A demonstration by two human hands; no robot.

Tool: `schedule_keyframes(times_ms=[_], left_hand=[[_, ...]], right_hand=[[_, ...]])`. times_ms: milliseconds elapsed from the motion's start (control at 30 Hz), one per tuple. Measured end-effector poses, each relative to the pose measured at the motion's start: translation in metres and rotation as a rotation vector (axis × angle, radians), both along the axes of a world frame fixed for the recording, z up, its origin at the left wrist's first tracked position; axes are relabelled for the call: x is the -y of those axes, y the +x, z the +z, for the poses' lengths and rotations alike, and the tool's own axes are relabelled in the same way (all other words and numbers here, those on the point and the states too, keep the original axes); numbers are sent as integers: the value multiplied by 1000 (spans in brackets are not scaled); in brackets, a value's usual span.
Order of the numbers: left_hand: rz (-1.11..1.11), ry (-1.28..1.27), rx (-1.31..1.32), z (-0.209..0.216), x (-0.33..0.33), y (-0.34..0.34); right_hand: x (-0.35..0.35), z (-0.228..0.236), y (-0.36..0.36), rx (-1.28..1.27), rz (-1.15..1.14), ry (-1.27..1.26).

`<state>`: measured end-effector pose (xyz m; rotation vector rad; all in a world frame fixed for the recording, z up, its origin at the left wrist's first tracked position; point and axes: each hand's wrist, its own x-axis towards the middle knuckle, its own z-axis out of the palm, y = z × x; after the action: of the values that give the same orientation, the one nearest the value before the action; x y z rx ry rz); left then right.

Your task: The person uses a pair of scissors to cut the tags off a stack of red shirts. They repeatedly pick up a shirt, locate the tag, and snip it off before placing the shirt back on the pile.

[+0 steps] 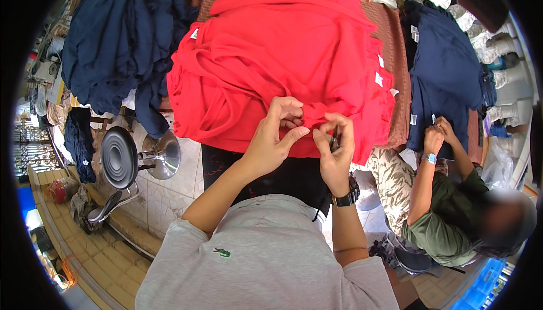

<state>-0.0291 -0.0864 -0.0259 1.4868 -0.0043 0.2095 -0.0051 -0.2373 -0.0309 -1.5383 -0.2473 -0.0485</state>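
A pile of red garments (271, 44) with small white labels lies on the table in front of me. At its near edge my left hand (280, 134) is closed, its curled fingers pinching a bit of the red cloth. Just to the right, my right hand (337, 154) is also closed, thumb and forefinger nearly together beside the same cloth. A small dark tool with a metal glint (335, 142) is tucked in its fingers; most of it is hidden, so its kind is unclear. A black watch is on my right wrist.
Dark blue garments (121, 44) are heaped at the left, and more dark blue garments (441, 67) lie at the right. A co-worker (452, 214) sits there, hands on that cloth. A round black stool (119, 157) stands at the lower left. Brown textured cloth (390, 27) covers the table.
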Motion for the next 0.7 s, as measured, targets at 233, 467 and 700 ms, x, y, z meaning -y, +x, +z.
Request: schedule_keyframes(times_ms=[233,467,700], left_hand=[[87,344,188,-8,-7,10],[-76,-170,-201,-9,-15,9],[-52,-320,-237,-6,-13,9]], right_hand=[[-1,-10,8,8,75,-132],[0,2,15,94,67,-239],[3,26,-6,-430,236,16]])
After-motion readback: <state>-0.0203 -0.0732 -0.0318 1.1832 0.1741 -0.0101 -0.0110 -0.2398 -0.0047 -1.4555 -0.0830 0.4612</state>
